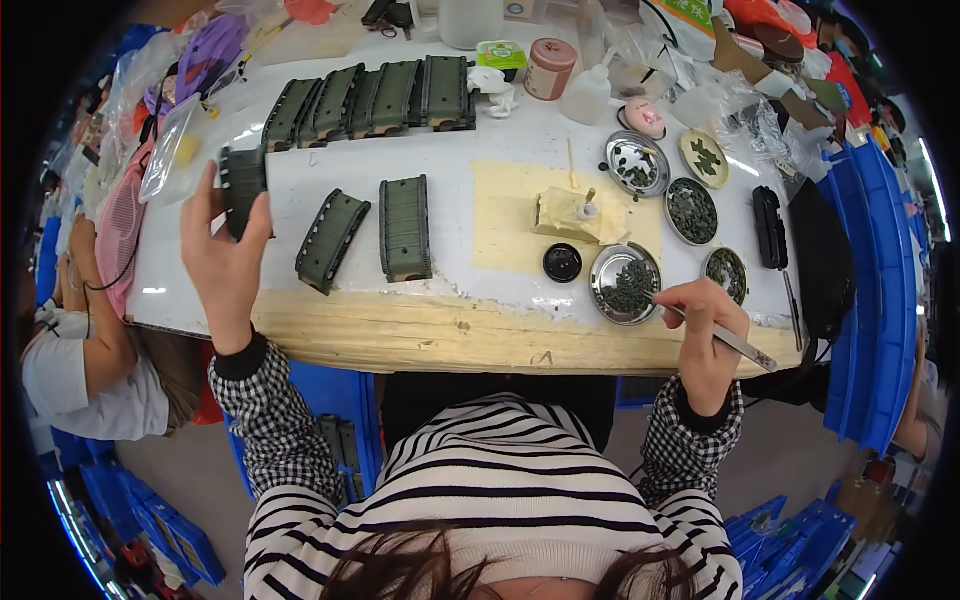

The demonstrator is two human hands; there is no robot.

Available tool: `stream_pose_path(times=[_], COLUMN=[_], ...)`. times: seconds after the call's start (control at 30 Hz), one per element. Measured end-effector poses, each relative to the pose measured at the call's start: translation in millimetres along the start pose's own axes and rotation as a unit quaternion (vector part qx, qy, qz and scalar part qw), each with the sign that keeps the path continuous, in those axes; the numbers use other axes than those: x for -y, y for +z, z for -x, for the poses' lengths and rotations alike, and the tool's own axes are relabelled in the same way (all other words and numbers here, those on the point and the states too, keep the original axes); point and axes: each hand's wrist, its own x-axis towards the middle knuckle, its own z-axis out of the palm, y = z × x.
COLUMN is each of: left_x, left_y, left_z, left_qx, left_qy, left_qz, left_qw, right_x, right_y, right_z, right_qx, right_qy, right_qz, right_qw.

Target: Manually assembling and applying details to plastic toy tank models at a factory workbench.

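With the left hand (pixel 225 255) closed around a green tray (pixel 243 187) at ten o'clock, the right hand (pixel 705 325), pinching tweezers (pixel 722 338), should steady over the dish (pixel 625 284) and lift one small piece cleanly.

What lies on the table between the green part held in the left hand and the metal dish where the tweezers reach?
In the head view, two dark green tray-like parts and a small black round lid lie between the held green part and the metal dish.

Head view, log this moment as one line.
left hand: holds dark green part | right hand: holds tweezers at metal dish of small green pieces
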Motion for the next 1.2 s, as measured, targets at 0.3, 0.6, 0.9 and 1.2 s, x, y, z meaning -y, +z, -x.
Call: stream_pose_path(times=[0.3,0.6,0.9,1.2], left_x=[-101.8,-154.9,-147.7,-155.2], left_y=[33.3,65.6,71.2,80.4], left_z=[60.3,82.6,94.2,96.6], left_qx=[0.116,0.277,0.324,0.418], left_qy=[-0.368,-0.438,-0.374,-0.426], left_qz=[0.609,0.588,0.587,0.659], left_qw=[0.693,0.621,0.641,0.458], right_x=[-26.4,-29.1,-15.1,30.3], right_y=[17.9,19.2,19.6,41.2], right_z=[-0.1,-8.5,-2.9,-6.8], right_qx=[0.003,0.021,0.040,0.171], right_qy=[0.049,-0.055,0.029,0.068], right_qz=[-0.022,0.090,-0.067,-0.268], right_qw=[0.999,0.994,0.996,0.946])
